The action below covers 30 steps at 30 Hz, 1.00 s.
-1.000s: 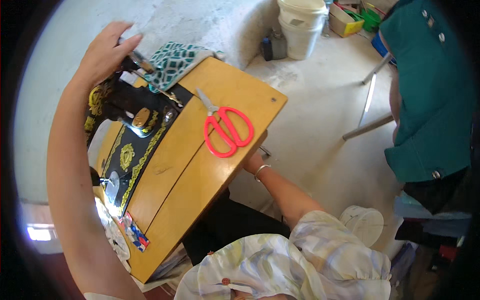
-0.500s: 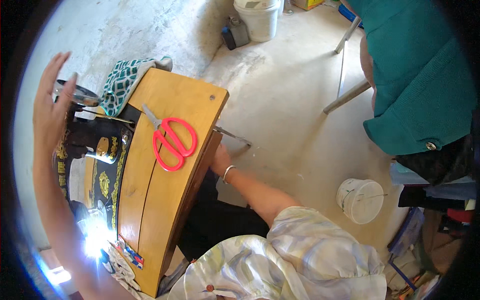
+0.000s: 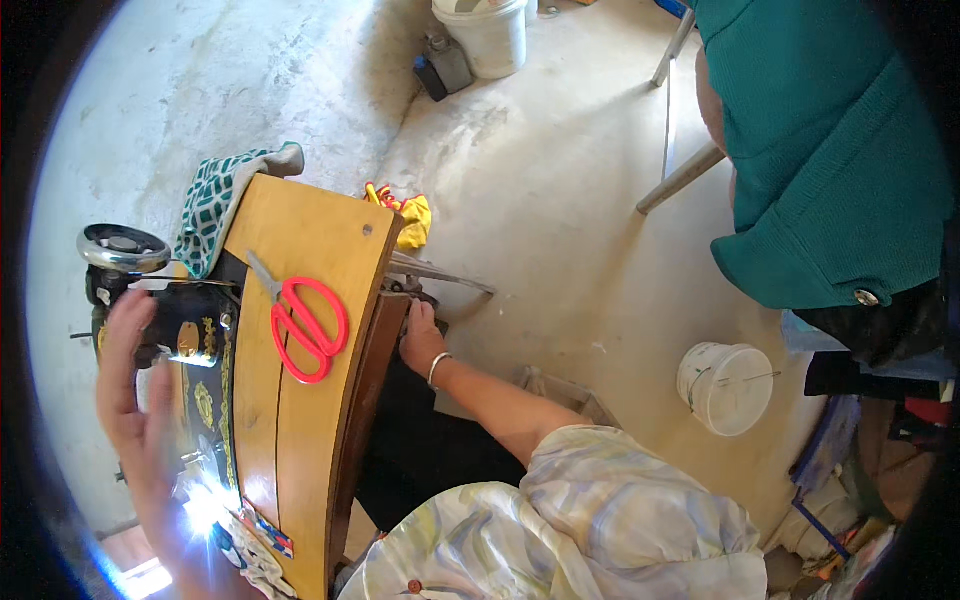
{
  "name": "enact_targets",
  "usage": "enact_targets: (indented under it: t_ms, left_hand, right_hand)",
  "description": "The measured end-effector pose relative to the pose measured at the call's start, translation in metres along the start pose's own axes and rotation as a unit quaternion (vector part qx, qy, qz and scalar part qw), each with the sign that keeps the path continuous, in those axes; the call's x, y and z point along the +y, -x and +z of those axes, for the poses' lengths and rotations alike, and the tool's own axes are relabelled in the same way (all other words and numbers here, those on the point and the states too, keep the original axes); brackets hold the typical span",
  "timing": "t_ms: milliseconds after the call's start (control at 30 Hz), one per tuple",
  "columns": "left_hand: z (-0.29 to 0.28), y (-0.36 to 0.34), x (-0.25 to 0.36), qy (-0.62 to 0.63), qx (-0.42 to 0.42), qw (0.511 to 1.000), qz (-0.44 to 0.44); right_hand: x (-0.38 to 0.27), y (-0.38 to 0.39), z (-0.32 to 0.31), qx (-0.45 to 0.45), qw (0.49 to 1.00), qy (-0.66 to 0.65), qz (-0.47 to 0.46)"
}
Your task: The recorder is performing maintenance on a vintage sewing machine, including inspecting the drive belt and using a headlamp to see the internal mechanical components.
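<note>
A black sewing machine (image 3: 205, 345) with gold decoration and a silver handwheel (image 3: 125, 247) sits in a yellow wooden table (image 3: 310, 215). My left hand (image 3: 135, 390), slightly blurred, hovers over the machine just nearer than the handwheel. Its fingers are stretched and apart from the thumb, with nothing in them. My right hand (image 3: 424, 342), a bangle at its wrist, is at the far right end of the table's brown side panel (image 3: 378, 345). Its fingers curl there, partly hidden, so what they grip cannot be made out. Red-handled scissors (image 3: 318, 330) lie on the tabletop.
A patterned green and white cloth (image 3: 212, 205) drapes over the table's far corner. Beyond it are a yellow bundle (image 3: 413, 222) and a white bucket (image 3: 495, 45). Another bucket (image 3: 735, 390) stands right. A teal garment (image 3: 830, 170) hangs over a metal-legged seat. A bright lamp (image 3: 205, 508) glows by the machine.
My left hand has come down from beside the handwheel to over the machine's body. The view has shifted, uncovering the yellow bundle. My right hand stays at the panel's end.
</note>
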<state>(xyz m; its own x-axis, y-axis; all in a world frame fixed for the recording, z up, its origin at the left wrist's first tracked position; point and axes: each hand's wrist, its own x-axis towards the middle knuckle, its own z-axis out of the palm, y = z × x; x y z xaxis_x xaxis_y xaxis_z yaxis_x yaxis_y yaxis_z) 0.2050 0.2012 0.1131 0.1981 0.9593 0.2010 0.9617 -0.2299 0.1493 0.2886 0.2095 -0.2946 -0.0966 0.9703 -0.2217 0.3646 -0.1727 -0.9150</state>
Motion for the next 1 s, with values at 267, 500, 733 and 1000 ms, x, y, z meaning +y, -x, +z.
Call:
enact_targets:
  t_ms: [267, 500, 733, 1000]
  left_hand:
    - [-0.070, -0.041, -0.116, -0.257, 0.072, 0.963, -0.019]
    - [-0.051, -0.055, -0.169, -0.246, 0.062, 0.964, -0.083]
    - [0.003, -0.017, -0.029, -0.020, 0.040, 0.993, -0.111]
    - [0.118, 0.054, 0.030, -0.023, -0.155, 0.987, -0.029]
  right_hand:
    - [-0.002, 0.001, 0.011, 0.022, 0.999, 0.021, -0.042]
    - [0.013, 0.003, 0.001, -0.016, 1.000, -0.008, -0.008]
    - [0.022, 0.003, -0.007, 0.002, 0.999, -0.025, -0.026]
    - [0.043, -0.018, -0.001, 0.112, 0.981, -0.135, -0.081]
